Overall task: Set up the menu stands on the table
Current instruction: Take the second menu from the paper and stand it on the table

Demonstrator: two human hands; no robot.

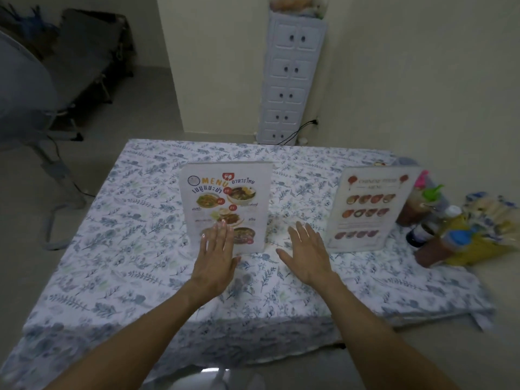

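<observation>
Thai menu stand (226,204) upright mid-table (112,277); second stand (371,209) to its right. Left hand (215,263) and right hand (308,256) spread flat, holding nothing. Stands likely light, stiff, tippy; grip side edges.

Counts, head view:

- 2 upright menu stands: one clear-framed with a white Thai food menu sheet (225,206), one with a pale Chinese food menu sheet (368,209).
- 1 table under a white cloth with blue leaf print (135,249).
- 2 bare hands over it: left hand (215,260), right hand (308,253), both flat with fingers spread.
- Condiment bottles (430,223) clustered at the right edge: at least 5 caps visible (pink, green, white, blue, one dark); exact count unclear, they overlap.
- 1 bundle of yellowish packets in a blue-printed wrapper (489,220); contents uncountable.
- 1 tall white plastic drawer cabinet (289,80), 5 tiers, 2 knobs each.
</observation>
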